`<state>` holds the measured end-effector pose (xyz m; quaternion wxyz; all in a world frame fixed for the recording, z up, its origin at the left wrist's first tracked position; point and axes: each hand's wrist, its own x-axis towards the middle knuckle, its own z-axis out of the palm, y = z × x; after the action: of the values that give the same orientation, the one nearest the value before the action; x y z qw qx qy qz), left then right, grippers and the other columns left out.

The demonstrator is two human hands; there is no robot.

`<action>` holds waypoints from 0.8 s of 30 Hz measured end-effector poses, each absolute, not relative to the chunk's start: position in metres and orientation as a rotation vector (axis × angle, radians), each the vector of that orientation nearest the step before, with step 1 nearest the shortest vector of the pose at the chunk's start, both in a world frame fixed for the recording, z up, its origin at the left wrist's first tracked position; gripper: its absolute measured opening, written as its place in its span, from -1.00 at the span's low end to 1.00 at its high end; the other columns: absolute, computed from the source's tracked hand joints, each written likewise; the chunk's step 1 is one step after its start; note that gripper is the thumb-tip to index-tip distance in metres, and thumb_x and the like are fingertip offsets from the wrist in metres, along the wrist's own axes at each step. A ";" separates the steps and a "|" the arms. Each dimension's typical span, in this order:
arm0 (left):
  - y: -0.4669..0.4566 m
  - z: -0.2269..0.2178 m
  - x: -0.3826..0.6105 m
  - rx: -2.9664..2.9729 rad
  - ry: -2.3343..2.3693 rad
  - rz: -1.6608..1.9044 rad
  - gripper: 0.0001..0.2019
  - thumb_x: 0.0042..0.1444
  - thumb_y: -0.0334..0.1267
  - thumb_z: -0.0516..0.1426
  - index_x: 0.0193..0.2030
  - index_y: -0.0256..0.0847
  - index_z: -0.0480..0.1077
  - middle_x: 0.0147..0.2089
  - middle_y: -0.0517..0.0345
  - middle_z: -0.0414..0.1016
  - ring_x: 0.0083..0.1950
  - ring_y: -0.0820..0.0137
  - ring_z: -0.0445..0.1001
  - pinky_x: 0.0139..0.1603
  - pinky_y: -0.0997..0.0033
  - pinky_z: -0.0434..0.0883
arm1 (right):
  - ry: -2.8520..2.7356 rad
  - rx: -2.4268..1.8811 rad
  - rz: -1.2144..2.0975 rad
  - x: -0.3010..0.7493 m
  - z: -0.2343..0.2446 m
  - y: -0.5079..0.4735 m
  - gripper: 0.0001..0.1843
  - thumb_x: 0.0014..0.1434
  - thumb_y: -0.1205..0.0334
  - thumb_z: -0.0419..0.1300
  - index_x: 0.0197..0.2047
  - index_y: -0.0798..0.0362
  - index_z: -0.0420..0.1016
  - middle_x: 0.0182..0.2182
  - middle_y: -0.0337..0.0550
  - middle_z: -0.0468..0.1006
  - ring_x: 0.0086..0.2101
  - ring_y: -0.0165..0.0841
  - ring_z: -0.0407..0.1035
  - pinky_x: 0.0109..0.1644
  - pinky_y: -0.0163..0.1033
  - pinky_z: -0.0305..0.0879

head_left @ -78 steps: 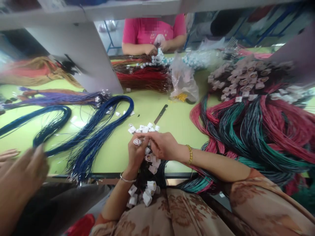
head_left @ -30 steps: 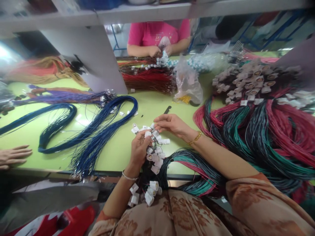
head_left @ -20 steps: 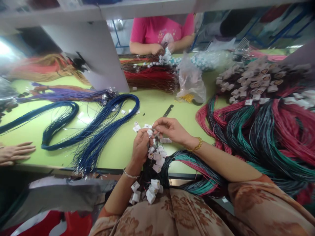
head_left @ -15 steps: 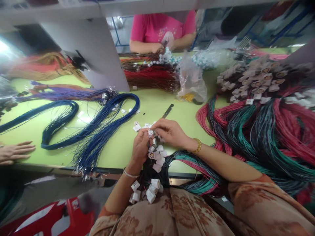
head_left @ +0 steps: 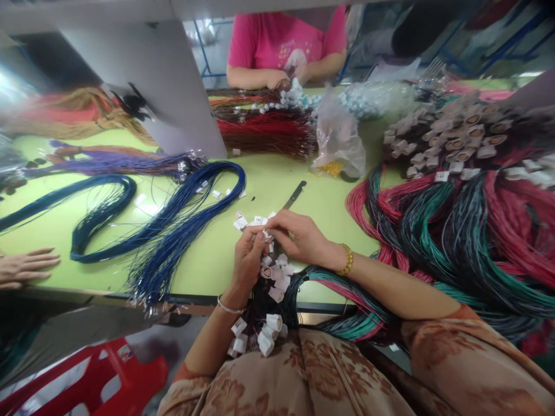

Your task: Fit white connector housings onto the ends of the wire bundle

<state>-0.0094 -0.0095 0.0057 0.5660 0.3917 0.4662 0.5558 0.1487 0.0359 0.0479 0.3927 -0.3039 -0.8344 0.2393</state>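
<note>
Left hand (head_left: 248,261) stands upright above the tabletop (head_left: 208,260), fingers pinched on a white tag (head_left: 266,234), and right hand (head_left: 300,238) reaches in sideways, fingertips nipping that same tag between them.

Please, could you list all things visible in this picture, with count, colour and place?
Table: one, green, under everything.
Blue cords: two bundles, left.
Purple cords: one bundle, far left.
Red cords: one bundle, far centre.
Cord heap: one, pink, teal and dark, right.
Loose tags: several, white, beyond the hands.
Plastic bag: one, clear, far centre.
Co-worker: one, pink shirt, opposite.
Another person's hand: one, left edge.
Tagged cord bunch: one, dark, table edge.
Left hand: holds that bunch.
Right hand: fingers pinch its top.
</note>
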 end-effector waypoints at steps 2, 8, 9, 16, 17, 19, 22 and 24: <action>-0.010 0.008 -0.009 0.945 1.119 1.314 -0.66 0.17 0.08 0.24 -0.20 -0.18 0.42 -0.53 0.32 0.27 -0.53 0.52 0.19 -0.51 0.53 0.18 | -2.130 -0.789 0.608 0.149 0.050 0.035 -0.87 0.33 0.37 0.05 -0.20 0.01 0.40 -0.35 -0.17 0.51 -0.36 -0.38 0.37 -0.28 -0.26 0.31; -0.010 0.009 -0.009 1.008 1.169 1.346 -0.66 0.14 0.07 0.26 -0.22 -0.19 0.43 -0.54 0.33 0.28 -0.54 0.52 0.20 -0.49 0.51 0.21 | -2.277 -0.844 0.555 0.150 0.051 0.036 -0.83 0.29 0.39 0.00 -0.18 0.03 0.39 -0.33 -0.11 0.56 -0.37 -0.35 0.39 -0.30 -0.25 0.28; -0.010 0.008 -0.009 1.003 1.176 1.355 -0.66 0.14 0.07 0.27 -0.23 -0.19 0.43 -0.53 0.33 0.28 -0.54 0.53 0.20 -0.49 0.51 0.21 | -2.310 -0.868 0.550 0.149 0.050 0.034 -0.81 0.27 0.41 0.01 -0.13 0.03 0.40 -0.29 -0.09 0.59 -0.34 -0.33 0.42 -0.28 -0.24 0.29; -0.009 0.008 -0.007 0.946 1.235 1.472 -0.63 0.05 0.08 0.33 -0.27 -0.20 0.47 -0.38 0.20 0.46 -0.39 0.44 0.38 -0.38 0.46 0.32 | -2.390 -0.963 0.623 0.132 0.035 0.010 -0.34 0.05 0.44 0.19 0.23 -0.06 0.31 0.04 -0.05 0.61 -0.18 -0.24 0.51 -0.33 -0.23 0.30; -0.009 0.009 -0.007 0.940 1.242 1.481 -0.62 0.03 0.08 0.34 -0.27 -0.20 0.47 -0.37 0.19 0.47 -0.38 0.43 0.38 -0.38 0.45 0.32 | -2.373 -0.954 0.649 0.130 0.034 0.009 -0.37 0.05 0.43 0.20 0.21 -0.06 0.33 0.03 -0.04 0.61 -0.20 -0.25 0.51 -0.34 -0.24 0.29; -0.008 0.010 -0.007 0.922 1.239 1.471 -0.63 0.06 0.08 0.32 -0.29 -0.20 0.45 -0.45 0.24 0.42 -0.46 0.47 0.31 -0.43 0.47 0.26 | -2.278 -0.963 0.740 0.132 0.036 0.014 -0.46 0.12 0.41 0.16 0.18 -0.04 0.34 -0.04 -0.06 0.64 -0.30 -0.33 0.49 -0.35 -0.26 0.29; -0.005 0.009 -0.012 0.907 1.247 1.528 -0.66 0.15 0.04 0.25 -0.40 -0.20 0.38 -0.51 0.28 0.31 -0.48 0.49 0.23 -0.42 0.48 0.24 | -2.013 -1.014 0.870 0.145 0.046 0.032 -0.65 0.23 0.32 0.11 0.09 0.03 0.36 -0.16 -0.10 0.64 -0.48 -0.45 0.37 -0.37 -0.28 0.30; 0.000 0.007 -0.019 0.845 1.314 1.665 -0.67 0.19 0.00 0.21 -0.42 -0.21 0.36 -0.42 0.22 0.36 -0.37 0.46 0.32 -0.31 0.47 0.30 | -1.867 -1.040 0.922 0.159 0.056 0.045 -0.78 0.25 0.23 0.13 -0.04 0.06 0.40 -0.22 -0.11 0.62 -0.47 -0.45 0.38 -0.34 -0.28 0.33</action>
<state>-0.0186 0.0004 0.0074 0.4161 0.3366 0.5235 0.6629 0.1592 0.0446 0.0557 0.3956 -0.4104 -0.7367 0.3638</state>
